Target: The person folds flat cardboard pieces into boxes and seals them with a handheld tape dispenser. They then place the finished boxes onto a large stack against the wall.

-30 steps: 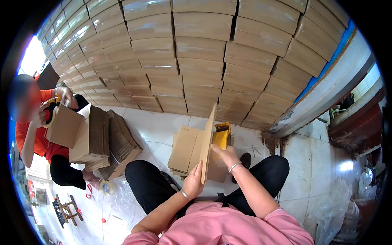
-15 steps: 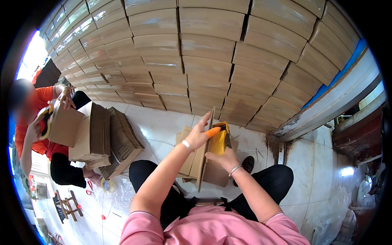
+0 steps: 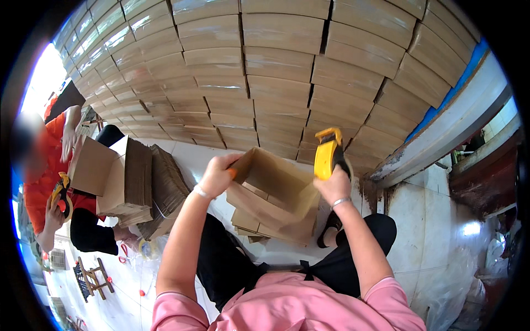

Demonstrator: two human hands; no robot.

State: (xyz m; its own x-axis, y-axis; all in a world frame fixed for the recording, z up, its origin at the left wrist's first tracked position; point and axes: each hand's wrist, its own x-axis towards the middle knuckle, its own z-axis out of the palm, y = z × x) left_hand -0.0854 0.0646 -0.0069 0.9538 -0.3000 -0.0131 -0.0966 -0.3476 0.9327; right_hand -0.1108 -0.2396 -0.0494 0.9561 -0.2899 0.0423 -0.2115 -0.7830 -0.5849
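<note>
Between my knees an open cardboard box (image 3: 259, 205) is spread into a four-sided shape, tilted, with its inside showing. My left hand (image 3: 217, 175) is closed on its upper left edge; something orange covers one of that hand's digits. A yellow tape dispenser (image 3: 326, 155) is gripped in my right hand (image 3: 335, 187), raised beside the right edge of the box. Whether that hand also touches the cardboard is hard to tell. Below the box lie several flat cardboard pieces (image 3: 245, 222).
A wall of stacked cardboard boxes (image 3: 284, 63) rises ahead. At the left, a co-worker in an orange top (image 3: 41, 171) holds another tape dispenser (image 3: 62, 196) beside stacked flat cartons (image 3: 138, 176). A small wooden stool (image 3: 94, 278) stands lower left; plastic sheeting (image 3: 450, 287) lies lower right.
The flattened carton between my hands has opened into a box shape. My left hand moved left to its edge; my right hand moved right and up with the tape dispenser. The co-worker's dispenser lowered.
</note>
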